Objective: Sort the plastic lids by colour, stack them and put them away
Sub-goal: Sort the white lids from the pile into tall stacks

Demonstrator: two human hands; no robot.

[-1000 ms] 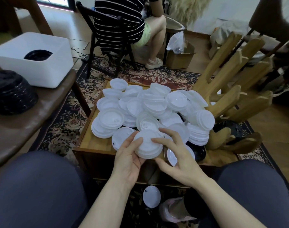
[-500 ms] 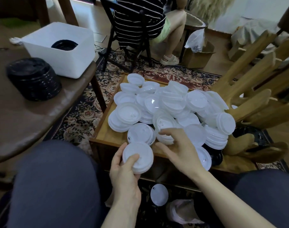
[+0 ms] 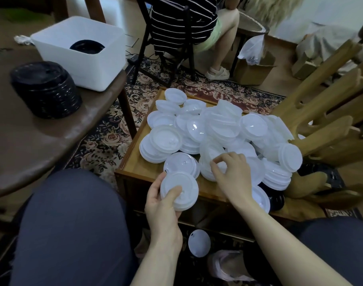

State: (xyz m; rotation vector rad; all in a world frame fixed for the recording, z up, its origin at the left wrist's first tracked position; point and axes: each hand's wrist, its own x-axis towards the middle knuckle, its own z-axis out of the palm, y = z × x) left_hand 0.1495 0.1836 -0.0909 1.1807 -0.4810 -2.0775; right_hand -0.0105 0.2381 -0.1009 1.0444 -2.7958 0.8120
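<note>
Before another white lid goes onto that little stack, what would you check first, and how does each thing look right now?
1. Left hand grips the white stack firmly: ok.
2. Right hand has pinched one lid from the pile: cannot tell.
3. Stack edges aligned: ok.
4. Only white lids near the hands: not ok, black lids show at the tray's right edge.
5. No strays: not ok, a dropped lid lies on the floor.
</note>
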